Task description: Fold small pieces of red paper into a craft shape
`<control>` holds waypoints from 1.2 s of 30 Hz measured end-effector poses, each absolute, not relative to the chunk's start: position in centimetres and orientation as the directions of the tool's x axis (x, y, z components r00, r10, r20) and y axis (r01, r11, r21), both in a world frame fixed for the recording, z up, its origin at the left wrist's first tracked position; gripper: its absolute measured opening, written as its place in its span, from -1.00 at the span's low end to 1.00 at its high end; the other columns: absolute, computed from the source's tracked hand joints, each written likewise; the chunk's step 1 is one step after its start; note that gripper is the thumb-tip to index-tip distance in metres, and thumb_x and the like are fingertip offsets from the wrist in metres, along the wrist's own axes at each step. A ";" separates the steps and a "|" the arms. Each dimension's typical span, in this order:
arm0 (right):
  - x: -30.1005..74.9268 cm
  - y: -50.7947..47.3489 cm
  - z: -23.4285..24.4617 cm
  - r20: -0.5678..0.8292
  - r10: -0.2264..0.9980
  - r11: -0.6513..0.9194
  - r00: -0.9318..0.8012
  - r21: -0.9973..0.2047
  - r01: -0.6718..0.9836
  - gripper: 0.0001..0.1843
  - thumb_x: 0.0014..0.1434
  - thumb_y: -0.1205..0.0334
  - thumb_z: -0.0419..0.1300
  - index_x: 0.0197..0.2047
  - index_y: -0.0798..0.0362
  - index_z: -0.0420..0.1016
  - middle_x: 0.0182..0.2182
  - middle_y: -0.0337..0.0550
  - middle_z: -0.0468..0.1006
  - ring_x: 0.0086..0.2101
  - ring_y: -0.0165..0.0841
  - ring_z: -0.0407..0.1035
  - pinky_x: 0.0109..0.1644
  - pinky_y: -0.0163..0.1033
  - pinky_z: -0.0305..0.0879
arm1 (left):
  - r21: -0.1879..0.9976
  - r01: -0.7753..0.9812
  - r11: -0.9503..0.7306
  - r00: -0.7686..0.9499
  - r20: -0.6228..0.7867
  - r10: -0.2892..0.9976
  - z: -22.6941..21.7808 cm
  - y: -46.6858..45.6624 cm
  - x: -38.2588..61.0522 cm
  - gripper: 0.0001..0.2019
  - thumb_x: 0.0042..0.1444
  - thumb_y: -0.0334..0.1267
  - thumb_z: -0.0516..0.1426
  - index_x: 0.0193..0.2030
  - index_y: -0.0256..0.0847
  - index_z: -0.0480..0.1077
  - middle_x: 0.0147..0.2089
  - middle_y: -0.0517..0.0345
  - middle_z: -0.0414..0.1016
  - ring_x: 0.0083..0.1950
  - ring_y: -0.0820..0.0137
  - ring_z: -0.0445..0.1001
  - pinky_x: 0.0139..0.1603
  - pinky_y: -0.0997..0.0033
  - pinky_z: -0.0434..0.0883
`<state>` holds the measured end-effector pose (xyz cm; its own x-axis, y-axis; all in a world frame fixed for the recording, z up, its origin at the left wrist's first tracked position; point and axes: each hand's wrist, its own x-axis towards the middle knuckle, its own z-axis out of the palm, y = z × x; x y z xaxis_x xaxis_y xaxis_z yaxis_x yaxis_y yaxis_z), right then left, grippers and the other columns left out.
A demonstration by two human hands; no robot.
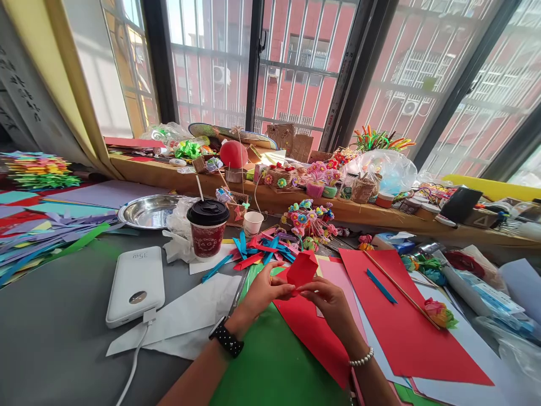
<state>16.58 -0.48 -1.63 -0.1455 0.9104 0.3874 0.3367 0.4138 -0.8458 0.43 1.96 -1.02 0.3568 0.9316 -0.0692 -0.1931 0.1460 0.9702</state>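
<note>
A folded piece of red paper (302,268) is held between both hands above the sheets on the table. My left hand (264,293), with a black watch at the wrist, pinches its lower left edge. My right hand (329,301), with a pearl bracelet at the wrist, pinches its lower right side. Under the hands lie a green sheet (274,361) and a red sheet (313,332).
A white power bank (136,285) with cable lies at left, near a lidded paper cup (208,227) and a metal dish (147,211). A large red sheet (401,321) with a wooden stick lies at right. Paper strips, paper flowers and craft clutter line the windowsill.
</note>
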 end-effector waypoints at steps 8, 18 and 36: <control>15.7 -0.5 -1.8 0.261 0.963 0.269 -0.068 -0.951 0.156 -0.80 0.01 0.14 0.08 -0.43 0.10 0.41 -0.49 -0.17 0.43 -0.44 -0.38 0.34 -0.38 -0.31 0.29 | 0.962 -0.238 0.134 0.352 -0.043 0.935 -1.2 1.4 0.9 -0.45 -0.21 -0.24 0.20 -0.06 -0.27 0.08 -0.52 0.21 0.39 -0.37 0.34 0.46 -0.26 0.32 0.35; 15.2 -0.8 -1.8 0.270 0.962 0.272 -0.040 -0.946 0.178 -0.81 0.01 0.14 0.08 -0.40 0.10 0.37 -0.50 -0.18 0.42 -0.47 -0.38 0.33 -0.39 -0.28 0.29 | 0.989 -0.124 0.077 0.323 -0.033 0.946 -1.6 1.8 0.8 -0.41 -0.29 -0.32 0.24 -0.07 -0.29 0.11 -0.65 0.40 0.23 -0.50 0.47 0.35 -0.41 0.47 0.28; 15.2 -1.0 -1.9 0.165 0.984 0.147 0.069 -0.966 0.211 -0.74 -0.07 0.06 0.13 -0.54 0.11 0.39 -0.62 -0.23 0.39 -0.56 -0.43 0.24 -0.60 -0.41 0.07 | 0.965 -0.208 0.158 0.430 -0.055 0.901 -1.7 1.7 1.2 -0.43 -0.28 -0.32 0.24 -0.08 -0.28 0.11 -0.41 0.08 0.47 -0.34 0.34 0.44 -0.26 0.37 0.32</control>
<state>15.23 -0.97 -1.89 0.0688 0.9840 0.1647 0.2113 0.1469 -0.9663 1.19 1.66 -1.74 0.4295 0.9014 -0.0549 -0.2083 0.1580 0.9652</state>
